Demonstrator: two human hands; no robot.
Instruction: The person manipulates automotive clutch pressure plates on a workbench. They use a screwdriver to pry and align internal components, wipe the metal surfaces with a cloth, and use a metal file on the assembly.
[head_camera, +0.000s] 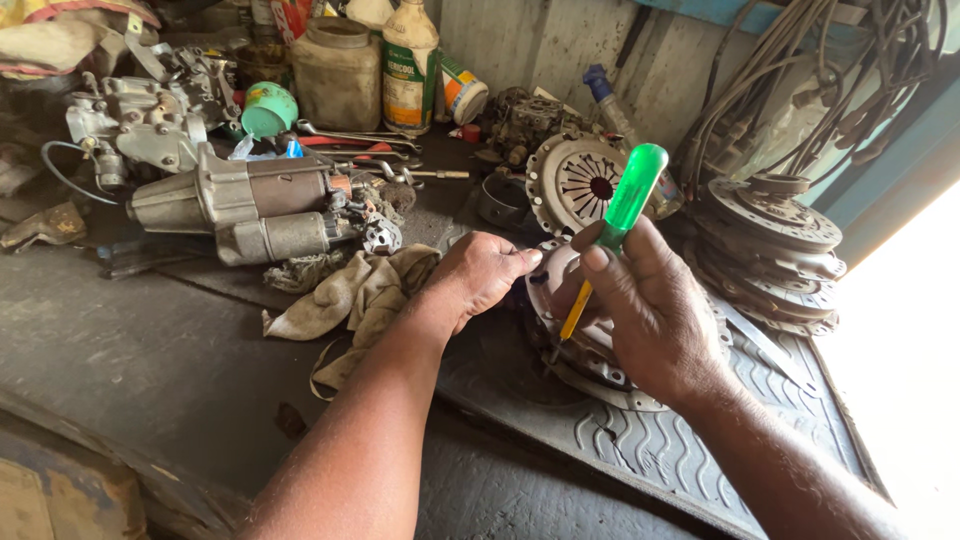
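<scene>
My right hand (655, 310) grips a screwdriver (628, 200) with a translucent green handle and a yellow shaft. Its tip points down into a round metal clutch cover (600, 375) lying on a ribbed rubber mat (680, 450). My left hand (480, 275) rests on the left rim of that clutch cover, fingers curled over its edge. Most of the cover is hidden under both hands.
A dirty rag (355, 295) lies left of my left hand. A grey starter motor (255, 205) sits further left, a carburettor (150, 115) behind it. A second clutch cover (580, 180) leans at the back. Stacked clutch plates (775, 250) stand right. Bottles and a jar (340, 70) line the wall.
</scene>
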